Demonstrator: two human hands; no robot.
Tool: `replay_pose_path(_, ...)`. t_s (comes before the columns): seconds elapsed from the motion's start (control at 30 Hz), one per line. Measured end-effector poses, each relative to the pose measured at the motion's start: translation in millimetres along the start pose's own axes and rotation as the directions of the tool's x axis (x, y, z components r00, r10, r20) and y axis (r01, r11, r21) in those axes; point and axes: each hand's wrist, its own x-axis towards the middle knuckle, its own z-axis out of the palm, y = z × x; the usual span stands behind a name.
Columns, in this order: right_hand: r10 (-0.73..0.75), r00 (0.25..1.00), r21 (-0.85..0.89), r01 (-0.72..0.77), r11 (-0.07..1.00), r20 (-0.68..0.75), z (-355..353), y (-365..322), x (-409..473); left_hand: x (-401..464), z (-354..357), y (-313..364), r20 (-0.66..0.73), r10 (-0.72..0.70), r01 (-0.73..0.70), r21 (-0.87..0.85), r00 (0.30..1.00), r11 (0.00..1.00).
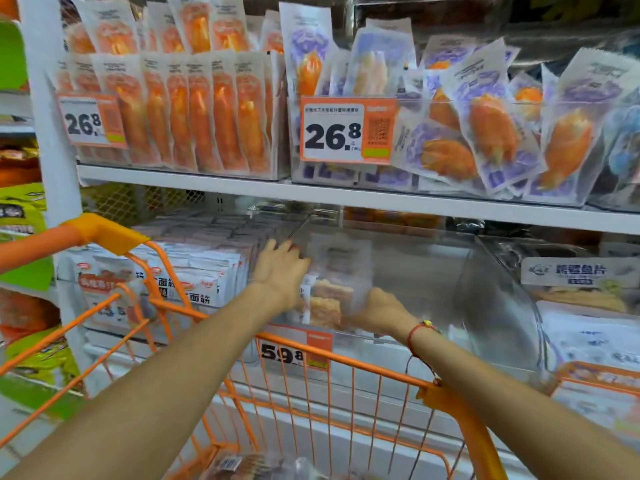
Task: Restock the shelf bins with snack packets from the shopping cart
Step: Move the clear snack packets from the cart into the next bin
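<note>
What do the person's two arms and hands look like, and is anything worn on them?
Both forearms are bare, with no sleeves and no gloves in view. The left hand shows no ring, watch or band. The right hand has a thin red cord bracelet at the wrist, carrying a small yellowish bead or charm. A thin dark string hangs down from the bracelet toward the cart.

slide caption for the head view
Both hands set a snack packet into the clear lower-shelf bin above the orange cart.

open clear bin [415, 282] right of held packets [329, 296], shelf board [346, 199] seemingly low overhead, cart rim [346, 358] below
</note>
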Motion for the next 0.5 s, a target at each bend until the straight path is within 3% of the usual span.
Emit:
replay_pose_path(0.1,0.043,0.999,-0.137,-0.043,0.99,-0.005,3.6,1.4,5.8,0.8,4.9,2.4,-0.07,0.05,-0.038,0.172,0.996,0.984)
replay_pose_path(0.23,0.185,0.98,-0.092,-0.179,0.98,0.067,0.1,-4.5,8.1,4.7,7.6,3.4,-0.033,0.076,-0.064,0.276,0.997,0.959)
replay_pose_path(0.37,0.107,0.984,-0.047,-0.102,0.994,0.141,-3.2,-7.7,9.8,9.6,16.9,4.4,0.075,0.057,-0.084,0.429,0.996,0.899)
replay_pose_path(0.5,0.06,0.992,0.047,-0.065,0.997,0.112,1.7,-3.8,23.5,12.4,14.0,5.5,0.09,0.08,-0.11,0.391,0.993,0.914)
